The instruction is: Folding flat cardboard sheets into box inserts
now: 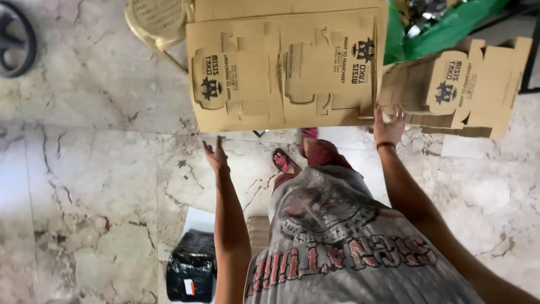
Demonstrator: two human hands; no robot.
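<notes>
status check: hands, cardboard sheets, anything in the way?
Left hand open, just below the flat cardboard stack, not touching. Right hand open at the stack's right edge; contact unclear. Second cardboard pile to the right. Nothing between hands and stack.

Flat cardboard sheet on a chair, folded box stack just right, black bag perhaps on floor below left.

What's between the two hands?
In the head view, between the left hand and right hand lie bare marble floor and the person's feet.
</notes>
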